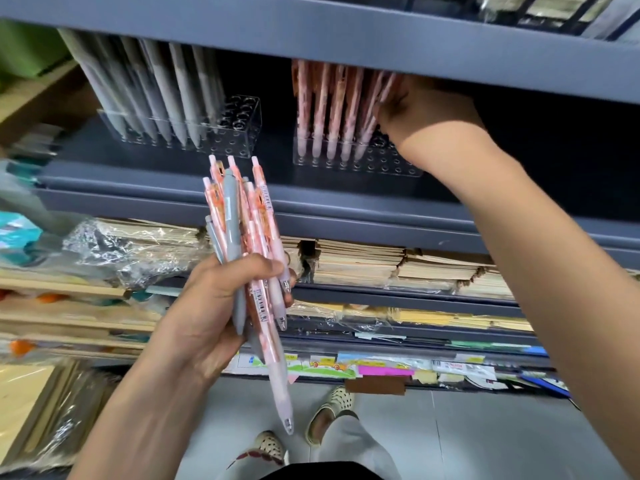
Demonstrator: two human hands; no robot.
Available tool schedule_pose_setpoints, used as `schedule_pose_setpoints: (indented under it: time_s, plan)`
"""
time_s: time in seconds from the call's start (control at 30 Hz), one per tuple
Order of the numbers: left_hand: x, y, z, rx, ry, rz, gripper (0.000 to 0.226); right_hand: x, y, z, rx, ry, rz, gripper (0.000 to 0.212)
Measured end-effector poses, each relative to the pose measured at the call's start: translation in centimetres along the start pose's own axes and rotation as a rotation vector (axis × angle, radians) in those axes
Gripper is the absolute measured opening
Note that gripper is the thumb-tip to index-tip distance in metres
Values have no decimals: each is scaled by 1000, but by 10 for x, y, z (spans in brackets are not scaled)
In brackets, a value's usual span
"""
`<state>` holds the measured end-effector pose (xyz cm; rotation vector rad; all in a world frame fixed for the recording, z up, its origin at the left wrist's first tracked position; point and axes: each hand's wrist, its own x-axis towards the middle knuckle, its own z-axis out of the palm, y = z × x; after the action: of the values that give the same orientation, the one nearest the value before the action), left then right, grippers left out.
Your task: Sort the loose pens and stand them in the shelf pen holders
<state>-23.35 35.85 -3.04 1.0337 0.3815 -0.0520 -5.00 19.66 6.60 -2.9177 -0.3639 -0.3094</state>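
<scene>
1. Up on the dark grey metal shelf (311, 199), the right hand (415, 112) reaches in under the shelf above. Its fingers curl round one pink patterned pen (386, 88) at the right end of the clear acrylic pen holder with round holes (381, 164). The fingertips are partly hidden, so I judge the pinch rather than see it plainly.
2. Lower down, the left hand (221, 306) grips a mixed bundle of loose pink and grey click pens (242, 230), tips pointing at the floor, well apart from both holders.
3. Headroom under the upper shelf looks tight. I would feed the pen in at a slight tilt and catch its tip in the next free hole beside the row of standing pink pens (329, 109). Only then would I right it, gently, so the neighbours are not knocked.
4. The grey ones belong, by my reckoning, in the other clear holder (239, 133) to the left. Tall grey pens (173, 88) stand there, and holes at its right end are free.
5. The left grip looks slack at the bottom. One long pale pink pen (280, 386) hangs lower than the rest and could slip, so a firmer squeeze before the next pick seems wise.
</scene>
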Motion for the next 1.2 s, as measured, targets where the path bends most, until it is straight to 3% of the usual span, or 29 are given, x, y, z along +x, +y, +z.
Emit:
schedule_pose_setpoints:
  time_s: [0.37,0.43,0.53,0.63,0.7,0.77,0.83,0.97,1.13,1.2]
  plan:
    - [3,-3,-2,-21,8,-22,33,-1,-7,-4,-6,-75,28,43]
    - [4,-2,-2,-21,20,-15,32,-15,0,-4,166,-59,71,38]
    - [5,2,-3,-35,46,10,25,-73,6,2,632,-76,88,31]
    - [5,5,-3,-68,98,40,9,-148,-2,10,977,-330,14,28]
    - [7,4,-1,-82,170,67,6,-183,-12,20,1065,-470,26,30]
    - [10,2,2,-98,227,93,8,-206,-21,32,1029,-497,52,39]
    - [13,0,6,-116,259,107,15,-215,-30,42,912,-399,37,43]
    - [16,-1,12,-116,285,110,16,-213,-34,48,753,-236,-40,31]
    - [15,-4,16,-137,278,107,36,-211,-25,38,688,-196,-120,19]
    - [14,-5,19,-124,269,82,33,-214,-21,36,665,-181,-135,12]
